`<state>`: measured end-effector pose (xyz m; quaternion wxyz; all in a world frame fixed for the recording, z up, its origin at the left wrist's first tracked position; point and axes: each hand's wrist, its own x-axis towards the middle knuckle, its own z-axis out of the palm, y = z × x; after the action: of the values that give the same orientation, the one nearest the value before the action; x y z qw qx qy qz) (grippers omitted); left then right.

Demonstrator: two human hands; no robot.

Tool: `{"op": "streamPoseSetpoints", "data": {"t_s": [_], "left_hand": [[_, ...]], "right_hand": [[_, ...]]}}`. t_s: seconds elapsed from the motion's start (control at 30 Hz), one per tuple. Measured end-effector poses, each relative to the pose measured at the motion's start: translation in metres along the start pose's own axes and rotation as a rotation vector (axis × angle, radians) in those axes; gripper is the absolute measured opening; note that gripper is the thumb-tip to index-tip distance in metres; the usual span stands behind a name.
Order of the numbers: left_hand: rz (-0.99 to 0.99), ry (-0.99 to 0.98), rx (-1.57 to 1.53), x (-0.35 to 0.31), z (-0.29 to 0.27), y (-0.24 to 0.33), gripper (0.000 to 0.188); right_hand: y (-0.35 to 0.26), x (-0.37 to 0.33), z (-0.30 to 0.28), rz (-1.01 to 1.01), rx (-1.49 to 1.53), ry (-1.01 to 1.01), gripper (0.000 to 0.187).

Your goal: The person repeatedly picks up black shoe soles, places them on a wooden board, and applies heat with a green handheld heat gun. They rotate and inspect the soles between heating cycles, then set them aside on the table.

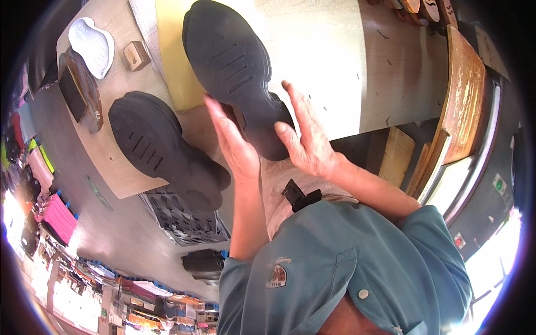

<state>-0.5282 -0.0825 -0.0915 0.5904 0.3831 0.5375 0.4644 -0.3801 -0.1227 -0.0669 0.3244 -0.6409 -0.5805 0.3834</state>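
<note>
At the near edge of the pale wood-grain surface (407, 70): one black moulded shoe sole (229, 56) with slanting forefoot slots. Points toe-first away from the body, heel toward the lap. Left hand (239, 146) along its left side, fingers extended. Right hand (310, 144) at the heel's right side, thumb spread from fingers. Hands apart, with sole between; cannot tell firmness of contact. To the left, second black slotted sole (146, 131), heel overhanging, black perforated plastic crate (190, 220) below. Farther off, small brown wooden block (135, 56) and white curved foot-shaped piece (92, 49). Behind first sole's forefoot, yellow sheet (172, 50). On right portion, scattered thin dark slivers (382, 34).
</note>
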Motion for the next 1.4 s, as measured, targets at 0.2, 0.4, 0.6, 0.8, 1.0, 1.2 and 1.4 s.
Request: {"op": "streamPoseSetpoints", "data": {"t_s": [0.2,0.4,0.6,0.8,1.0,1.2,1.4], "left_hand": [[-0.323,0.125,-0.034,0.067,0.007,0.010,0.076],[-0.081,0.041,-0.007,0.066,0.017,0.010,0.082],[-0.084,0.023,-0.055,0.063,0.015,0.012,0.078],[-0.095,0.018,-0.143,0.055,0.011,0.006,0.074],[-0.095,0.006,-0.183,0.054,0.013,0.006,0.074],[-0.087,0.040,-0.097,0.048,0.019,0.002,0.075],[-0.098,0.077,0.030,0.056,0.021,-0.003,0.077]], "right_hand": [[0.004,0.077,0.001,0.261,0.273,-0.022,0.096],[0.010,0.100,0.009,0.306,0.437,-0.126,0.103],[0.010,0.096,0.008,0.280,0.326,-0.131,0.098],[0.011,0.089,0.008,0.245,0.304,-0.187,0.098],[0.015,0.090,0.009,0.288,0.391,-0.154,0.099],[0.020,0.088,0.004,0.261,0.517,-0.116,0.096],[0.024,0.092,0.013,0.413,0.415,-0.066,0.093]]}}
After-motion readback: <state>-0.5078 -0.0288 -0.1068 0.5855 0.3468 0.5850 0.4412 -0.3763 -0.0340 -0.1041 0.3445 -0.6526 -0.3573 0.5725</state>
